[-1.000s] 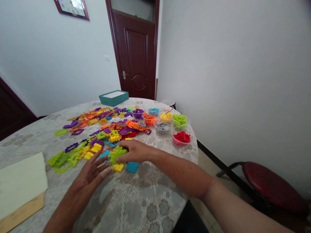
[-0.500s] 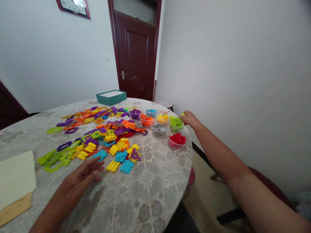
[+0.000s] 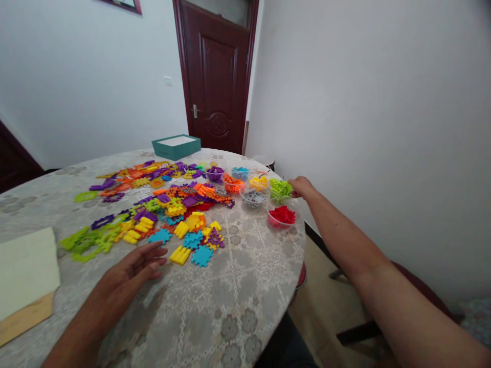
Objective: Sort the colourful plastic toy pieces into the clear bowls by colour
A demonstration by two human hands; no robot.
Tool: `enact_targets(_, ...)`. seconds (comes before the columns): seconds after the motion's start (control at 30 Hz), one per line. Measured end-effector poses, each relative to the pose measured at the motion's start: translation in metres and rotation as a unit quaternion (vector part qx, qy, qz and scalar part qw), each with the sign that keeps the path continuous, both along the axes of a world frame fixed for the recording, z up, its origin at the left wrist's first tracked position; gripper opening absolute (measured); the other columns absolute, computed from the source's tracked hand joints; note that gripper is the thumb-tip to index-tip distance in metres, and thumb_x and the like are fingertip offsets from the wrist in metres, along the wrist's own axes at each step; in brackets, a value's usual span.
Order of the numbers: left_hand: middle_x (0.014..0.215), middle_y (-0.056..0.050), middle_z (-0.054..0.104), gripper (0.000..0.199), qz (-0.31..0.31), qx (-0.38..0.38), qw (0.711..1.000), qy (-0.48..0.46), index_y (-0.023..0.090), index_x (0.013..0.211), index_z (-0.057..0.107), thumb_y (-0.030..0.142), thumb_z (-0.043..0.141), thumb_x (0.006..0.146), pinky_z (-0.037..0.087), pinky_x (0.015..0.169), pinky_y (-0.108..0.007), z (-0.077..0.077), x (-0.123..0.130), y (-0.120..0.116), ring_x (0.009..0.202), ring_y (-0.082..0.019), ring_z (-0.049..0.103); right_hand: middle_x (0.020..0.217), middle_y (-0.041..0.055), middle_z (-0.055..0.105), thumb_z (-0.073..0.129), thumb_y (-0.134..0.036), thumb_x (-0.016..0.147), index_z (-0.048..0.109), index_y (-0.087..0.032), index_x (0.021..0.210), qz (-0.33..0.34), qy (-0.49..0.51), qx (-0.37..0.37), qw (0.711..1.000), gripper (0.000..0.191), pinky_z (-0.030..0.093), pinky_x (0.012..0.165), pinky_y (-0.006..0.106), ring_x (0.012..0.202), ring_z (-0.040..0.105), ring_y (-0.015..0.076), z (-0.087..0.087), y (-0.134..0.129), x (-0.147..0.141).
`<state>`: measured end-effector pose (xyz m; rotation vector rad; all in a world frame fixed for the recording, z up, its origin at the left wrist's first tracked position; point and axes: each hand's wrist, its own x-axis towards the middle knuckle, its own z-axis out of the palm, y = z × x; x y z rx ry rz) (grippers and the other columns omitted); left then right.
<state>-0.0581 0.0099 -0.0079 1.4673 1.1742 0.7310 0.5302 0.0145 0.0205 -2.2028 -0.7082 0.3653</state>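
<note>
My right hand [image 3: 302, 187] is stretched out to the table's right edge, at the side of a clear bowl of light green plastic pieces [image 3: 281, 187]. Its fingers are bent together against the bowl's rim, and whatever they hold is hidden. Over the near part of the table hovers my left hand [image 3: 134, 271], open and slightly curled, with nothing in it. Just beyond its fingertips lie a blue toothed square tile [image 3: 160, 235] and a yellow finger-shaped piece [image 3: 180, 255]. Red pieces [image 3: 283, 214] fill the nearest bowl.
More clear bowls hold grey [image 3: 254, 198], orange [image 3: 233, 184], yellow [image 3: 258, 182], purple [image 3: 215, 174] and blue pieces [image 3: 240, 173]. Mixed plastic building pieces [image 3: 187, 200] spread across the table. A green box [image 3: 176, 147] stands at the back; a pale sheet [image 3: 26, 271] lies left.
My right hand has lowered slightly onto the green pieces' bowl; the light green piece at its fingertips no longer shows apart. My left hand stays nearly still. The view has tilted slightly downward.
</note>
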Motion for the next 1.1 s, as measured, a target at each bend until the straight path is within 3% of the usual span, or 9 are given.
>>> enact_targets(0.23, 0.135, -0.011, 0.072, 0.078, 0.002, 0.008, 1.0, 0.018, 0.021, 0.126, 0.067, 0.058, 0.087, 0.06, 0.063, 0.096, -0.043, 0.009, 0.002, -0.006, 0.125, -0.035, 0.068, 0.05, 0.0005, 0.058, 0.066, -0.018, 0.087, 0.071, -0.01, 0.094, -0.002, 0.002, 0.048, 0.999, 0.012, 0.052, 0.049, 0.021, 0.044, 0.057, 0.0127, -0.006, -0.016, 0.001)
enact_targets(0.4, 0.141, -0.012, 0.068, 0.083, -0.012, 0.007, 1.0, 0.026, 0.02, 0.131, 0.064, 0.061, 0.084, 0.063, 0.06, 0.101, -0.044, 0.008, 0.001, -0.006, 0.129, -0.035, 0.065, 0.053, -0.0024, 0.058, 0.067, -0.013, 0.08, 0.074, -0.013, 0.103, -0.005, -0.023, 0.089, 0.996, 0.024, 0.049, 0.047, 0.019, 0.044, 0.054, 0.0101, -0.01, -0.026, -0.004)
enact_targets(0.63, 0.141, -0.012, 0.068, 0.083, -0.011, 0.016, 0.998, 0.057, 0.019, 0.128, 0.067, 0.065, 0.082, 0.061, 0.059, 0.103, -0.046, 0.016, 0.006, -0.009, 0.134, -0.038, 0.06, 0.093, 0.0072, 0.072, 0.052, -0.012, 0.081, 0.072, -0.012, 0.113, -0.019, -0.056, 0.131, 0.99, 0.037, 0.052, 0.05, 0.019, 0.053, 0.057, 0.0081, -0.023, -0.038, -0.006)
enact_targets(0.77, 0.137, -0.009, 0.071, 0.074, -0.011, 0.034, 0.996, 0.076, 0.023, 0.122, 0.072, 0.064, 0.083, 0.062, 0.055, 0.108, -0.05, 0.013, 0.005, -0.006, 0.135, -0.039, 0.06, 0.12, 0.0126, 0.071, 0.044, -0.011, 0.08, 0.068, -0.012, 0.125, -0.018, -0.098, 0.147, 0.984, 0.051, 0.061, 0.066, 0.028, 0.079, 0.069, 0.0165, -0.023, -0.05, -0.007)
enact_targets(0.83, 0.137, -0.008, 0.071, 0.072, -0.012, 0.036, 0.996, 0.079, 0.023, 0.121, 0.073, 0.064, 0.083, 0.062, 0.054, 0.109, -0.05, 0.011, 0.004, -0.005, 0.134, -0.039, 0.06, 0.129, 0.0121, 0.069, 0.044, -0.009, 0.078, 0.07, -0.015, 0.125, 0.026, -0.141, 0.151, 0.978, 0.054, 0.061, 0.086, 0.034, 0.103, 0.069, 0.0222, -0.019, -0.053, -0.009)
enact_targets(0.93, 0.136, -0.008, 0.072, 0.072, -0.012, 0.043, 0.995, 0.089, 0.025, 0.122, 0.073, 0.066, 0.081, 0.063, 0.053, 0.11, -0.05, 0.009, 0.003, -0.004, 0.133, -0.038, 0.061, 0.141, 0.0095, 0.065, 0.046, -0.003, 0.075, 0.07, -0.018, 0.129, 0.172, -0.269, 0.115, 0.941, 0.062, 0.048, 0.112, 0.04, 0.132, 0.057, 0.0236, -0.012, -0.051, -0.011)
enact_targets(1.0, 0.134, -0.007, 0.073, 0.07, -0.014, 0.054, 0.993, 0.107, 0.025, 0.122, 0.073, 0.066, 0.08, 0.065, 0.05, 0.113, -0.051, 0.008, 0.002, -0.004, 0.132, -0.038, 0.062, 0.145, 0.008, 0.062, 0.046, 0.002, 0.075, 0.067, -0.019, 0.134, 0.251, -0.34, 0.056, 0.905, 0.067, 0.041, 0.118, 0.04, 0.137, 0.054, 0.0219, -0.008, -0.046, -0.013)
enact_targets(1.1, 0.133, -0.007, 0.073, 0.066, -0.016, 0.069, 0.99, 0.124, 0.025, 0.118, 0.075, 0.066, 0.078, 0.066, 0.046, 0.116, -0.054, 0.01, 0.002, -0.004, 0.132, -0.038, 0.062, 0.141, 0.0087, 0.065, 0.046, 0.004, 0.078, 0.07, -0.019, 0.13, 0.274, -0.374, -0.036, 0.885, 0.061, 0.042, 0.115, 0.033, 0.13, 0.058, 0.0211, -0.004, -0.042, -0.015)
